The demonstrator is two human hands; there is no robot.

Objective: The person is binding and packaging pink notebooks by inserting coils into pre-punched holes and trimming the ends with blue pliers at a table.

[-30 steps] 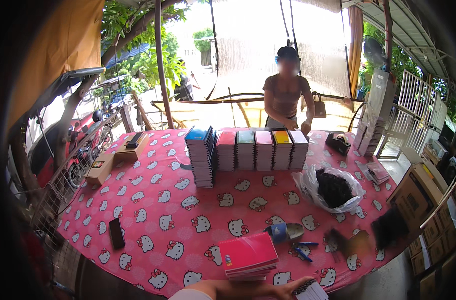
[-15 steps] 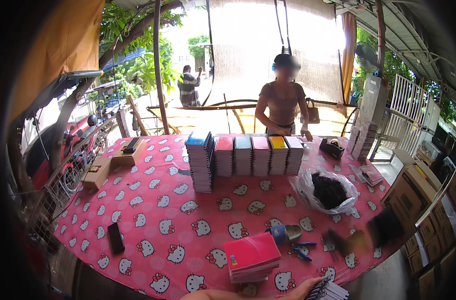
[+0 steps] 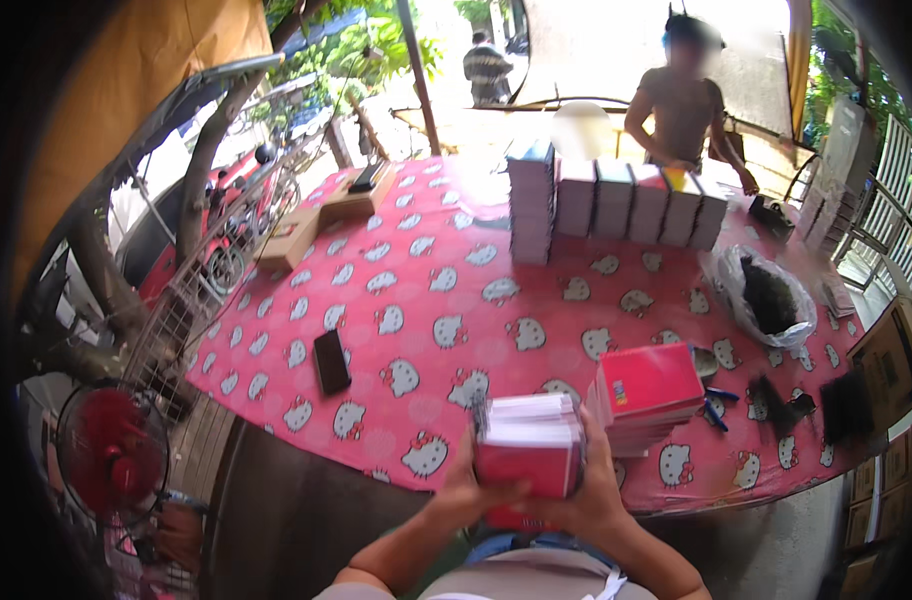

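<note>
A bundle of spiral notebooks (image 3: 529, 470) with red covers and white page edges is held up in front of my body, just off the table's near edge. My left hand (image 3: 466, 485) clasps its left side. My right hand (image 3: 591, 490) wraps round its right side, and the thumbs lie across the near cover. Just right of the bundle, a stack of red notebooks (image 3: 651, 385) stands on the table, slightly uneven. Beside that stack lies a blue-handled tool (image 3: 715, 408) that looks like pliers.
The pink cartoon-print tablecloth (image 3: 376, 300) carries a dark phone (image 3: 331, 362), cardboard boxes (image 3: 289, 238), tall notebook stacks (image 3: 532, 205) and a plastic bag (image 3: 771, 295) of black material. Dark pieces (image 3: 776, 405) lie right. Another person (image 3: 681, 115) stands across the table. A red fan (image 3: 114, 455) is left.
My view has tilted down and swung left. The notebooks that were at the lower edge, right of the stack, are now raised between both my hands, left of it.
</note>
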